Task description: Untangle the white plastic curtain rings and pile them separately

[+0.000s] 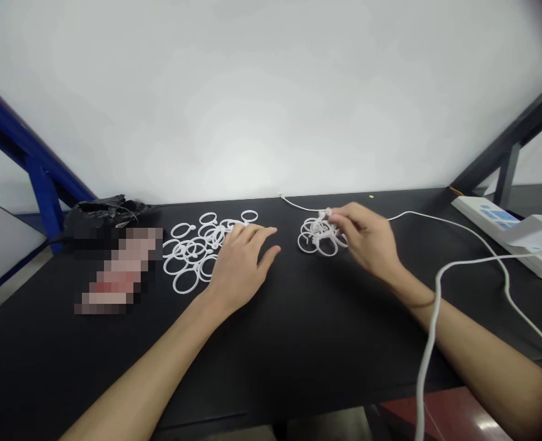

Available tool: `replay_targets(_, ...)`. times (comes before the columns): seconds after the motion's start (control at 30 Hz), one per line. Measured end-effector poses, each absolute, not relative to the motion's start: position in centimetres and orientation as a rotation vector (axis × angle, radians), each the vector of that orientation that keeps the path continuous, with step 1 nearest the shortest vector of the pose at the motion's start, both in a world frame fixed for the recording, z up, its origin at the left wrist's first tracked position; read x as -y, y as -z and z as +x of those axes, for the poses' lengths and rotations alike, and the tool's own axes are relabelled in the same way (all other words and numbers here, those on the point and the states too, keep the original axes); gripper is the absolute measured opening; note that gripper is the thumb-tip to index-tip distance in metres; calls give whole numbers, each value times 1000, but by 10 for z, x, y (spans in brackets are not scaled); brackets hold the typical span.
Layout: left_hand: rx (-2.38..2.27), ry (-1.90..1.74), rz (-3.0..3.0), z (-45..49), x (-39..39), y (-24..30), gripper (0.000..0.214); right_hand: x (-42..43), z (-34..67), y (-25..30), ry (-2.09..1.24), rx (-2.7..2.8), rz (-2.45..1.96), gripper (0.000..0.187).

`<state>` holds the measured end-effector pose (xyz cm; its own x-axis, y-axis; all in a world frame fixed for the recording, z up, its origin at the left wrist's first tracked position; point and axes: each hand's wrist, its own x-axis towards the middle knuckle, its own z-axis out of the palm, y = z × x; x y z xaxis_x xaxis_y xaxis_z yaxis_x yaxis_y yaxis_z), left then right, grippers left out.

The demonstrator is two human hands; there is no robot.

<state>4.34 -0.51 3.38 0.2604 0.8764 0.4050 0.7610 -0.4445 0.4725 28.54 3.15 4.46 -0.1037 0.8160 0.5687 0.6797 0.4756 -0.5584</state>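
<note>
White plastic curtain rings, each with a small eyelet knob, lie in two groups on the black table. The larger spread of rings (186, 249) is at the left, and my left hand (237, 266) rests over its right edge, fingers stretched out and holding nothing. To the right is a smaller heap of rings (317, 237). Above that heap, my right hand (367, 237) pinches a white curtain ring (328, 212) by its small knob, between thumb and forefinger. Most of this ring blends into the heap, so its outline is hard to follow.
A black plastic bag (100, 213) sits at the back left, beside a blurred-out patch (124, 269). White cables (429, 343) run over the right side, one crossing in front of my right forearm. A white and blue box (495, 220) stands at the far right.
</note>
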Motion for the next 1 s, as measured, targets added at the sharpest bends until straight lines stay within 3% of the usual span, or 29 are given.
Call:
replay_targets(0.1, -1826, -811, 2541, 41, -4, -28, 30, -48, 309, -47, -80, 1765, -1455, 25)
replay_targets(0.27, -2149, -543, 2693, 39, -18, -25, 31, -65, 327, -40, -208, 1764, -1620, 20)
replay_targets(0.7, -2284, -292, 2863, 39, -31, -18, 34, -77, 329, -25, -271, 1950, -1683, 25)
replay_targets(0.87, -2197, -385, 2850, 36, -27, -23, 30, -75, 328, -27, -228, 1971, -1739, 30)
replay_targets(1.0, -1895, -790, 2625, 38, -13, -34, 22, -74, 328, -30, -145, 1921, -1747, 29)
